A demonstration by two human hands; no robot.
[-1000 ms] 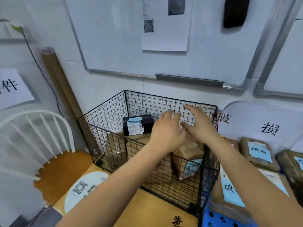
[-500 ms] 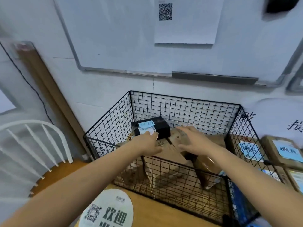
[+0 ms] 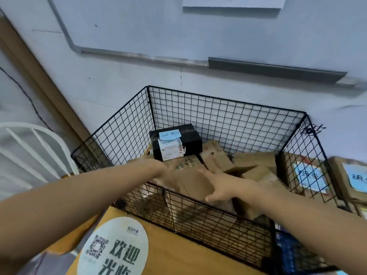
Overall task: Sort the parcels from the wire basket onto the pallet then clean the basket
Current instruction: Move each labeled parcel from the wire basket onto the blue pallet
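A black wire basket [image 3: 224, 208] stands on a wooden table against the wall. In it a black box [image 3: 188, 138] with a white label and a blue note lies on top of several brown cardboard parcels. Both my hands are down inside the basket on the front brown parcel [image 3: 188, 184], which lies tilted. My left hand [image 3: 158, 168], blurred, holds its left edge. My right hand [image 3: 218, 187] clasps its right side, fingers spread over the top and thumb on the near face. A blue pallet [image 3: 288, 245] shows through the basket's right wall.
Brown parcels with blue notes [image 3: 309, 175] are stacked right of the basket. A white chair [image 3: 29, 147] stands at the left. A round QR sticker [image 3: 113, 249] lies on the table [image 3: 178, 261]. A whiteboard [image 3: 158, 26] hangs on the wall behind.
My hands came down from above the basket rim onto the front brown parcel and took hold of its sides. My view moved closer and further down over the basket.
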